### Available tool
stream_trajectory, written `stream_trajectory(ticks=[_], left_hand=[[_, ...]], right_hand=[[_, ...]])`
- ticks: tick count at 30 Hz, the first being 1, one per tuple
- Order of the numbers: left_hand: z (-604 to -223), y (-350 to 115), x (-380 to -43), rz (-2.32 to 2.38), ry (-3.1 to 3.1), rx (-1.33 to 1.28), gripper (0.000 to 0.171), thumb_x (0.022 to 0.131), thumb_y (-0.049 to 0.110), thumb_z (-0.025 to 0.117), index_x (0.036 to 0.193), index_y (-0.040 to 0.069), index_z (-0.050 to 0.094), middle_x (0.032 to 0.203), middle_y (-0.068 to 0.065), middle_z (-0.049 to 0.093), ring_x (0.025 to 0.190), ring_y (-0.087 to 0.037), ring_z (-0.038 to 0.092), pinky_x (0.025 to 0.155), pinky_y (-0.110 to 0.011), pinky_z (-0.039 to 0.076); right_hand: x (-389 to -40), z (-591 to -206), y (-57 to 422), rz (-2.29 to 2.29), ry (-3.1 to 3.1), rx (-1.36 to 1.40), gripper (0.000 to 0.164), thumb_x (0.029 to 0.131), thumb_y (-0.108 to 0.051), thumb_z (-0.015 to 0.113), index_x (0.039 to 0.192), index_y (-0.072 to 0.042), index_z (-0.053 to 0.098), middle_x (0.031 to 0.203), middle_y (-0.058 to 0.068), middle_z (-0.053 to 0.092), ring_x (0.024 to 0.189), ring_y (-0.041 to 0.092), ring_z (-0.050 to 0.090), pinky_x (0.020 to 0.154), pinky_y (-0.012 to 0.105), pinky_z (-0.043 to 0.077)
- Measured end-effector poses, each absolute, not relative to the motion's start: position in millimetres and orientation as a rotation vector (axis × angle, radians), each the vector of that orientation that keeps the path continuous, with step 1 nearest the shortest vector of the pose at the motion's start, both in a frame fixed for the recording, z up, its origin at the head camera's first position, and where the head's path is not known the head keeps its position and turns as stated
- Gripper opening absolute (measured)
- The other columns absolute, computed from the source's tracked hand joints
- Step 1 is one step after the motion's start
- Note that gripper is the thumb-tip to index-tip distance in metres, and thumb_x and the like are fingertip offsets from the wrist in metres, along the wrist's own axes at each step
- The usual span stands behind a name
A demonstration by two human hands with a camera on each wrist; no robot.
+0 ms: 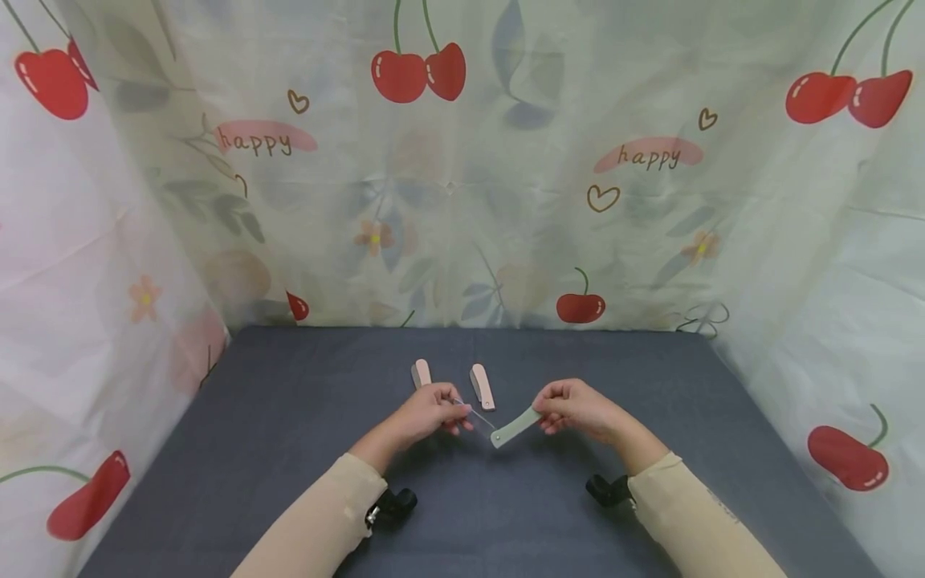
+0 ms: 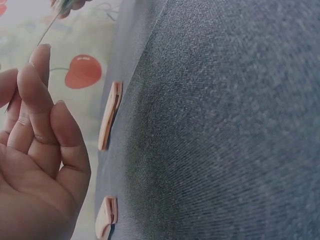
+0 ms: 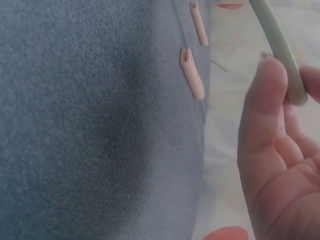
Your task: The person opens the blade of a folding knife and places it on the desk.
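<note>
A pale green folding knife (image 1: 515, 428) is held up over the table, opened at an angle. My right hand (image 1: 574, 409) pinches the end of its handle between thumb and fingertips, as the green handle (image 3: 281, 45) in the right wrist view also shows. From the pivot, a thin metal blade (image 1: 482, 419) runs to my left hand (image 1: 433, 411), whose fingertips pinch it. Just beyond the left hand lies a pink folding knife (image 1: 421, 372), partly hidden by that hand. A second pink folding knife (image 1: 482, 388) lies folded between the two hands, farther back.
A dark grey cloth covers the table (image 1: 491, 514). Behind it hangs a curtain (image 1: 448, 185) printed with cherries, with more curtain at both sides. Black wrist cameras (image 1: 396, 504) sit under both forearms, low over the cloth.
</note>
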State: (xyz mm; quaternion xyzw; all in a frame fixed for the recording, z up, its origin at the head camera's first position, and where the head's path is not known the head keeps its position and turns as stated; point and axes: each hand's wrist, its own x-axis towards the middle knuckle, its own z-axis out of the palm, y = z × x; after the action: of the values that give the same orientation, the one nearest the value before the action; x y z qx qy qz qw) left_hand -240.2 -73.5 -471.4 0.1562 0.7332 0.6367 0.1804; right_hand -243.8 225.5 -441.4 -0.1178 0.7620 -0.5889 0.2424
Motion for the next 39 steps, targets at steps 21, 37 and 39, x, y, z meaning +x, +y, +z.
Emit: stream_trajectory(ticks=[21,37,39], left_hand=[[-468.2,-72.6,-243.3,1.883,2.093,0.490,0.017,0.098,0.005,0.063,0.084,0.001,0.053,0.084,-0.017,0.075,0.066,-0.010,0.066,0.078,-0.046,0.056],[-471.6,-54.8,-236.1,2.283,2.008,0.120,0.014,0.097,0.007,0.065,0.087,0.004,0.056,0.086,-0.011,0.076,0.066,-0.006,0.067,0.070,-0.026,0.054],[-472.6,-51.8,-234.9,2.325,1.983,0.093,0.015,0.098,0.006,0.064,0.086,0.005,0.055,0.086,-0.011,0.076,0.065,-0.006,0.067,0.069,-0.026,0.054]], right_hand=[[-241.5,-441.1,229.0,-1.693,2.126,-0.324,0.022,0.101,-0.013,0.061,0.106,0.008,0.058,0.087,0.012,0.070,0.077,0.018,0.068,0.076,0.036,0.058],[-234.6,-446.9,220.9,-2.119,2.045,-0.079,0.014,0.102,-0.009,0.057,0.105,0.005,0.056,0.082,0.007,0.069,0.073,0.011,0.068,0.073,0.027,0.057],[-234.0,-447.2,219.4,-2.147,2.040,-0.041,0.013,0.102,-0.008,0.057,0.104,0.005,0.056,0.083,0.007,0.070,0.074,0.011,0.068,0.073,0.026,0.057]])
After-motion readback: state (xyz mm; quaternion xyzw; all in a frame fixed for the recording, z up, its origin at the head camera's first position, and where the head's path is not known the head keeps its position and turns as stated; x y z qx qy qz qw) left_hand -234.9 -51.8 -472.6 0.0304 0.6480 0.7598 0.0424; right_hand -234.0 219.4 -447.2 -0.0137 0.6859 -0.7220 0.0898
